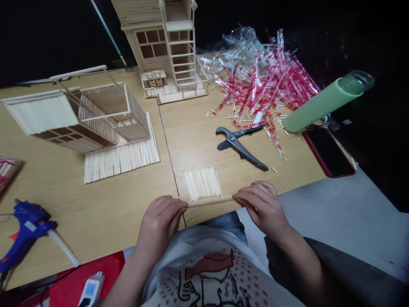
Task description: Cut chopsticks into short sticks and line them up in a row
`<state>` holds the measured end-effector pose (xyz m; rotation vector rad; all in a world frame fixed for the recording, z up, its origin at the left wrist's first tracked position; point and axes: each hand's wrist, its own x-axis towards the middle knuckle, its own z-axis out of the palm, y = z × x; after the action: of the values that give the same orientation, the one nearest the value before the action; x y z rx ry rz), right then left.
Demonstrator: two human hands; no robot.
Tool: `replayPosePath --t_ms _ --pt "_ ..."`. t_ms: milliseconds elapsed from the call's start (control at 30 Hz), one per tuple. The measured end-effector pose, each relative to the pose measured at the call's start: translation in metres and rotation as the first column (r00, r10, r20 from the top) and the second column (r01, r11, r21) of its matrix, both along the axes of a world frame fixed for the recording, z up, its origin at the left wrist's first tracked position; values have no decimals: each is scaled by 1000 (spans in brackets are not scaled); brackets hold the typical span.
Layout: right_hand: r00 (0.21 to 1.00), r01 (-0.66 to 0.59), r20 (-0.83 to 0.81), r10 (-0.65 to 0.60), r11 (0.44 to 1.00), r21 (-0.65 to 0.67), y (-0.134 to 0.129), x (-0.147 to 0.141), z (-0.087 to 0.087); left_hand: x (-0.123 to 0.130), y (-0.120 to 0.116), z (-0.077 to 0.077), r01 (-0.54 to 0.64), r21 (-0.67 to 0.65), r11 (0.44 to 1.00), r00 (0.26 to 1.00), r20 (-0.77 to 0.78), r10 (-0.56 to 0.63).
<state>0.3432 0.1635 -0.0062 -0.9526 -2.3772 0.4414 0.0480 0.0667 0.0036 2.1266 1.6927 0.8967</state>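
Note:
Between my two hands runs a thin wooden stick (209,202), level and close to the table's front edge. My left hand (161,217) pinches its left end, and my right hand (262,204) pinches the other end with the fingers together. Just beyond the stick lies a small panel of short wooden sticks (203,183) set side by side, its near edge uneven. I cannot tell whether the long stick touches the panel. Farther off, to the right of the panel, a dark cutter tool (241,147) rests with its handles spread.
A roofed stick model (121,132) stands left, and a taller stick house (159,47) behind. Red-and-clear wrappers (265,81) pile at the back right near a green bottle (322,106) and a phone (329,151). A blue glue gun (25,230) lies front left.

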Motion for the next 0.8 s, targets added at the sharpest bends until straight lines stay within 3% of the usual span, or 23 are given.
replayPosePath --t_ms 800 --pt "999 -9 47 5 996 89 12 -3 -4 2 2 -8 0 74 997 999 39 -3"
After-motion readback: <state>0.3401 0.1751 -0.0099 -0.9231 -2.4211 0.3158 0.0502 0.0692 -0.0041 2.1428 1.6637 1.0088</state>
